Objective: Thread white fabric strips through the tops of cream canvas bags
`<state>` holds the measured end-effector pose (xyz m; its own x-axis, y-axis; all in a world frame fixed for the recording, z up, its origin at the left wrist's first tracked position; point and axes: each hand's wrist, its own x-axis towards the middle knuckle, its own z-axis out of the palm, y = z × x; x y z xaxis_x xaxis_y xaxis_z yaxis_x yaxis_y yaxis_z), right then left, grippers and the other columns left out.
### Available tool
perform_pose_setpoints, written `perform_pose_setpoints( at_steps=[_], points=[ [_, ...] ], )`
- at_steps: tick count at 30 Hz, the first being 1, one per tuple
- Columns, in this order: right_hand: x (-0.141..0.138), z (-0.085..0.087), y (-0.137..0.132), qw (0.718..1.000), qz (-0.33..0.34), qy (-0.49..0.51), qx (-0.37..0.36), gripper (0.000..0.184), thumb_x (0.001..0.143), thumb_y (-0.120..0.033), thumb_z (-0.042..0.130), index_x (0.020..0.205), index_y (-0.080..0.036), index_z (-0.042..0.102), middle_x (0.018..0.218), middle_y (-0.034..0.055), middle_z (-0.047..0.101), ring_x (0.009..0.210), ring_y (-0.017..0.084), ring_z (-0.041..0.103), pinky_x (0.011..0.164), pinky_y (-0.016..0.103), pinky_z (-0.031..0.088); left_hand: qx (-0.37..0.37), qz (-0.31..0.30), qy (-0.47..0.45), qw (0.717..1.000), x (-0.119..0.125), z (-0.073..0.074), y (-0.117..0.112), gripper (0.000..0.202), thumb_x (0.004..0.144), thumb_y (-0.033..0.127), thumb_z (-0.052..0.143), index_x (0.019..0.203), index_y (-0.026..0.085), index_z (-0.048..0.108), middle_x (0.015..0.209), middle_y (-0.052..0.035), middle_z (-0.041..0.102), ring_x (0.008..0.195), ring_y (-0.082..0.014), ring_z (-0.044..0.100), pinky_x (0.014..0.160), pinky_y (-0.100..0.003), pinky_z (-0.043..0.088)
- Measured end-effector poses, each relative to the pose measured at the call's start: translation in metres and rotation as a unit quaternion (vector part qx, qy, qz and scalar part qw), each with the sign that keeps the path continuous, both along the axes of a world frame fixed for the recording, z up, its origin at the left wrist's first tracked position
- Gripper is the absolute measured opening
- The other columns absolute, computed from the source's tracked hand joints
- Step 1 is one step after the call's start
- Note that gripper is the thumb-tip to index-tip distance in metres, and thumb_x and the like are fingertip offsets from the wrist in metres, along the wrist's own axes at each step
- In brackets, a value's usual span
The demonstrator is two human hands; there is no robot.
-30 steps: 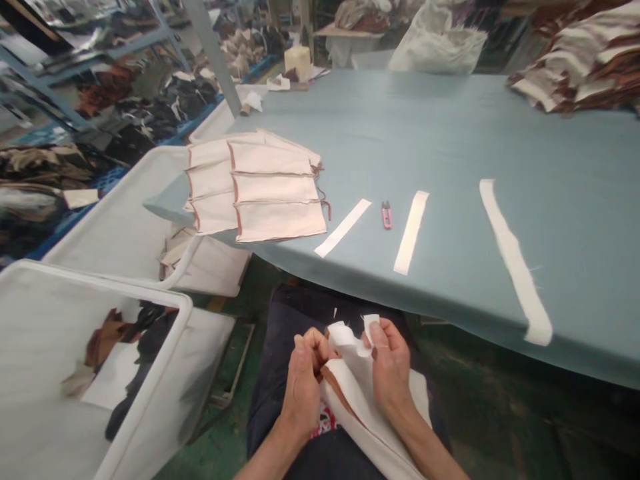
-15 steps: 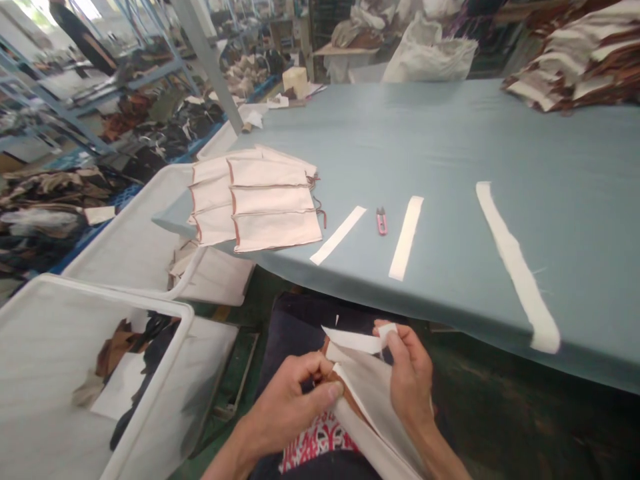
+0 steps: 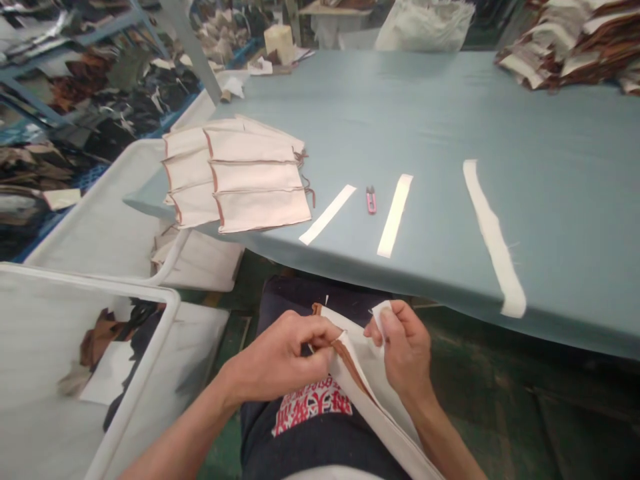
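Observation:
Over my lap I hold a cream cloth piece with a brown edge [image 3: 365, 380]. My left hand [image 3: 287, 357] is closed, pinching the brown-trimmed end of the cloth. My right hand [image 3: 403, 350] is closed too, gripping the cloth's upper corner and a small white strip end between thumb and fingers. The cloth trails down to the lower right across my dark clothes. Both hands sit just below the front edge of the blue-grey table [image 3: 450, 120].
On the table lie a stack of cream cloth pieces [image 3: 240, 177], three white strips [image 3: 327, 213] [image 3: 395, 213] [image 3: 493, 237] and small pink snips [image 3: 371, 199]. White bins [image 3: 75, 360] stand at my left. Folded cloth is piled at the far right [image 3: 575, 40].
My left hand has slid left and lower along the cloth's brown edge. The loose white flap between my hands has been pulled flatter. The view has tilted down slightly.

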<state>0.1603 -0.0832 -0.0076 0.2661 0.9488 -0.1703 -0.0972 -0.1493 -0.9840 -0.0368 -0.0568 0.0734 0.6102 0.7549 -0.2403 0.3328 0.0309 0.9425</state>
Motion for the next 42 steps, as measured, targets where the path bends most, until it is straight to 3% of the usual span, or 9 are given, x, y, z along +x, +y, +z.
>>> perform_pose_setpoints(
  at_steps=[4, 8, 11, 13, 17, 21, 34, 42],
  points=[
    [0.036, 0.029, 0.015, 0.99, 0.105, -0.082, -0.038, 0.04, 0.092, -0.054, 0.065, 0.072, -0.02, 0.06, 0.053, -0.0055, 0.049, 0.045, 0.011, 0.041, 0.045, 0.023, 0.035, -0.058, 0.079, -0.039, 0.994, 0.0, 0.008, 0.0, 0.025, 0.078, 0.009, 0.053, 0.086, 0.011, 0.077, 0.062, 0.0024, 0.062, 0.054, -0.0074, 0.044, 0.052, -0.017, 0.033],
    [0.062, 0.086, 0.014, 0.955, 0.156, -0.252, -0.025, 0.037, 0.094, -0.054, 0.064, 0.079, -0.02, 0.069, 0.054, -0.0031, 0.053, 0.045, 0.011, 0.042, 0.04, 0.023, 0.028, -0.1, 0.131, -0.119, 0.979, 0.007, 0.019, 0.006, 0.021, 0.08, 0.018, 0.062, 0.089, 0.012, 0.08, 0.078, -0.0049, 0.072, 0.066, -0.0123, 0.056, 0.058, -0.019, 0.041],
    [0.056, 0.121, 0.005, 0.935, 0.183, -0.303, 0.028, 0.032, 0.093, -0.051, 0.067, 0.077, -0.024, 0.069, 0.048, -0.004, 0.051, 0.04, 0.011, 0.04, 0.034, 0.023, 0.026, -0.109, 0.143, -0.138, 0.974, 0.011, 0.021, 0.012, 0.023, 0.084, 0.023, 0.063, 0.093, 0.012, 0.082, 0.084, -0.0075, 0.076, 0.066, -0.0136, 0.059, 0.058, -0.02, 0.042],
    [0.041, 0.131, 0.003, 0.937, 0.204, -0.281, 0.042, 0.033, 0.095, -0.05, 0.064, 0.074, -0.024, 0.067, 0.047, -0.0043, 0.051, 0.038, 0.011, 0.04, 0.032, 0.023, 0.026, -0.102, 0.153, -0.136, 0.974, 0.011, 0.019, 0.014, 0.024, 0.086, 0.025, 0.063, 0.095, 0.012, 0.082, 0.084, -0.0074, 0.077, 0.064, -0.0134, 0.059, 0.058, -0.02, 0.042],
    [0.01, 0.124, 0.012, 0.943, 0.236, -0.232, 0.034, 0.027, 0.097, -0.042, 0.061, 0.079, -0.023, 0.065, 0.05, -0.0058, 0.053, 0.038, 0.009, 0.042, 0.033, 0.021, 0.025, -0.081, 0.175, -0.133, 0.972, 0.009, 0.018, 0.013, 0.025, 0.087, 0.025, 0.063, 0.098, 0.013, 0.082, 0.08, -0.0055, 0.073, 0.064, -0.0121, 0.056, 0.059, -0.02, 0.04],
    [-0.004, 0.114, 0.023, 0.939, 0.224, -0.256, 0.054, 0.022, 0.095, -0.037, 0.061, 0.079, -0.022, 0.065, 0.049, -0.0069, 0.052, 0.038, 0.009, 0.04, 0.036, 0.021, 0.027, -0.082, 0.199, -0.143, 0.966, 0.009, 0.02, 0.01, 0.023, 0.085, 0.026, 0.065, 0.095, 0.012, 0.08, 0.076, -0.0048, 0.069, 0.065, -0.0132, 0.055, 0.059, -0.021, 0.041],
    [-0.01, 0.114, 0.027, 0.915, 0.244, -0.316, 0.063, 0.022, 0.095, -0.036, 0.059, 0.078, -0.023, 0.063, 0.051, -0.006, 0.053, 0.041, 0.011, 0.044, 0.04, 0.022, 0.028, -0.052, 0.2, -0.125, 0.97, 0.004, 0.012, 0.005, 0.022, 0.087, 0.025, 0.062, 0.094, 0.012, 0.078, 0.069, -0.0017, 0.063, 0.06, -0.0107, 0.049, 0.056, -0.02, 0.038],
    [-0.011, 0.106, 0.029, 0.91, 0.253, -0.327, 0.028, 0.022, 0.095, -0.04, 0.058, 0.08, -0.024, 0.061, 0.051, -0.0057, 0.053, 0.042, 0.012, 0.041, 0.042, 0.023, 0.027, -0.048, 0.201, -0.127, 0.97, 0.008, 0.014, 0.006, 0.022, 0.087, 0.027, 0.062, 0.089, 0.011, 0.077, 0.074, -0.0042, 0.069, 0.064, -0.0124, 0.056, 0.058, -0.02, 0.043]
  ],
)
